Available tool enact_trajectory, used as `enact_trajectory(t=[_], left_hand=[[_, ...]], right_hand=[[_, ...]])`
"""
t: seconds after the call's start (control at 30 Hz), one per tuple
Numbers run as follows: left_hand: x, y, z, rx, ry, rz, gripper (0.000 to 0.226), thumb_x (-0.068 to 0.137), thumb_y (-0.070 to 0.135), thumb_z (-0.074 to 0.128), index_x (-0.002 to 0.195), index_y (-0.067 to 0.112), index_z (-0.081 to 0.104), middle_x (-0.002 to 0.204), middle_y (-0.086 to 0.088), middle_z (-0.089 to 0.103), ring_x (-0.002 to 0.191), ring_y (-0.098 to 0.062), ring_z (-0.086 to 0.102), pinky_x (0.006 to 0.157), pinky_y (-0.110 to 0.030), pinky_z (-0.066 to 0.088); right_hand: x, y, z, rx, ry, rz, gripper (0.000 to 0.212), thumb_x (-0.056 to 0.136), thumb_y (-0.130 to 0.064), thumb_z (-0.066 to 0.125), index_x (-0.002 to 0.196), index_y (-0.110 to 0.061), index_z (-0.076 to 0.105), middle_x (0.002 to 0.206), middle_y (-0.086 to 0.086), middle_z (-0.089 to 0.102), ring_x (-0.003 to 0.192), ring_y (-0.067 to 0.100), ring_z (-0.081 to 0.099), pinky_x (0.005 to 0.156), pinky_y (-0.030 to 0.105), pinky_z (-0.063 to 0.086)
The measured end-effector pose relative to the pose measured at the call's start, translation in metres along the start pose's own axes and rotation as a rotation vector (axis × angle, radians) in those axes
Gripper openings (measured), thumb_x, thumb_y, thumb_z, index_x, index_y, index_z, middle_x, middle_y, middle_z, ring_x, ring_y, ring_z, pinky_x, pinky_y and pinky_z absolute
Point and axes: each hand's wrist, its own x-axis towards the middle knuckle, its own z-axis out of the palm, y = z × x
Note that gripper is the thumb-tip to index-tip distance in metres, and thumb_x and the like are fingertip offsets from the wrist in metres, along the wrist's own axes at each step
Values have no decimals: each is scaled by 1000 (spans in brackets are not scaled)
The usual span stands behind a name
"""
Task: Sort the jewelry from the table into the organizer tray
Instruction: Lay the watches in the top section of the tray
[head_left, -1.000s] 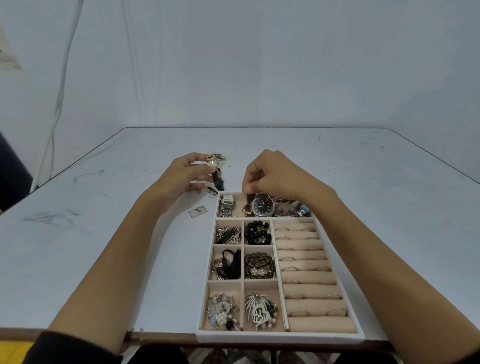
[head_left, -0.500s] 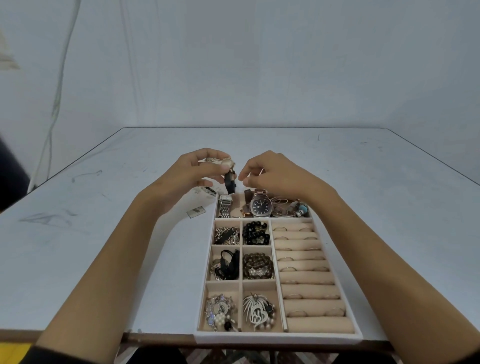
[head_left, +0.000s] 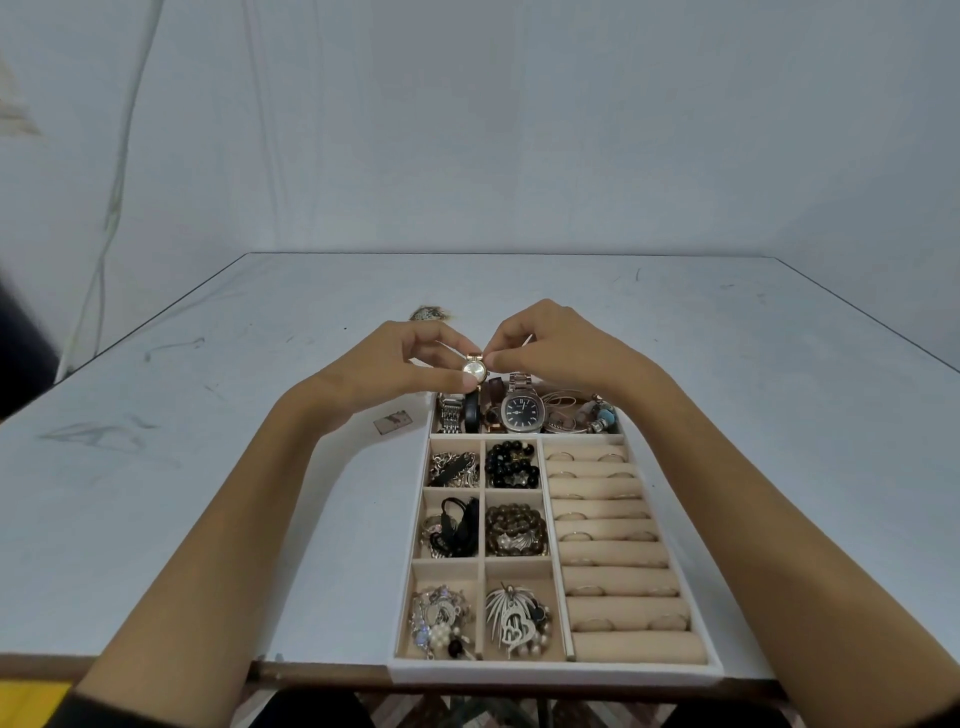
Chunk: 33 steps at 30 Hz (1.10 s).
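Watch (head_left: 474, 370) pinched between left hand (head_left: 384, 366) and right hand (head_left: 556, 343), over tray (head_left: 519, 670) far-left corner.
Risk: dangling strap (head_left: 471, 410) snags stored watches (head_left: 521, 410), or loose pinch drops it outside the rim.

A small gold-cased watch (head_left: 474, 370) with a pale dial is held upright over the far left end of the white organizer tray (head_left: 556, 671), pinched between the left hand (head_left: 395, 370) and the right hand (head_left: 561, 347). Its black strap is hung into the far compartment, between a silver-link watch (head_left: 451, 414) and a dark-dialled watch (head_left: 521, 410). A speckled piece (head_left: 428, 313), perhaps a brooch, is seen outside the tray.
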Motion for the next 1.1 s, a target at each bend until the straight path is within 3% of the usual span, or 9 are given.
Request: enact_trajectory(t=[0.33,0.43,0.5,0.6,0.73,0.87,0.97,1.1], left_hand=[[0,-1,0,-37,3,13,23,78,23,75,100,17,69,83,5,73,83,-5,68,93,-28,46],[1,-2,-1,-84,30,28,25,77,20,76,100,13,68,86,-2,74,84,-9,69,89,-26,47],[1,-2,-4,-109,79,48,27,75,22,76,99,14,67,90,-5,74,85,-12,68,88,-27,47],[3,-4,-9,-200,145,77,26,73,20,80,95,15,66,86,-1,73,79,-13,65,78,-27,44],[6,-6,-14,-362,182,63,21,71,21,76,88,17,63,84,1,71,78,-13,66,75,-24,48],[6,-6,-15,-436,169,64,20,73,14,74,86,18,59,83,1,71,77,-13,67,78,-23,52],[5,-7,-16,-420,153,60,20,76,10,74,87,18,58,83,0,71,78,-14,67,75,-22,53],[2,-7,-19,-264,131,32,35,63,29,80,91,22,59,94,-7,74,86,-14,62,75,-28,43]], right_hand=[[-2,-3,-1,48,-14,2,18,89,-25,63,91,-11,75,66,-9,56,60,2,47,61,19,37],[-2,-3,-1,51,-31,-3,21,90,-29,63,91,-13,75,72,3,59,68,10,49,68,26,39],[-1,-3,-2,72,-51,-2,25,93,-32,59,96,-14,75,86,9,63,82,11,54,72,24,40],[-2,-3,-4,142,-101,22,34,96,-42,50,106,-18,73,107,-6,67,101,12,59,75,19,41],[-3,-3,-1,132,-117,50,46,87,-56,57,104,-17,73,105,2,70,103,16,62,89,25,46],[-4,-4,3,170,-120,62,35,84,-47,67,97,-15,74,85,-9,68,80,-5,58,67,16,39],[-3,0,1,235,-61,73,39,79,-46,72,94,-10,73,99,-2,70,96,3,60,73,18,40],[1,4,-3,393,104,73,42,78,-46,73,95,-7,73,98,0,72,97,15,65,85,31,48]])
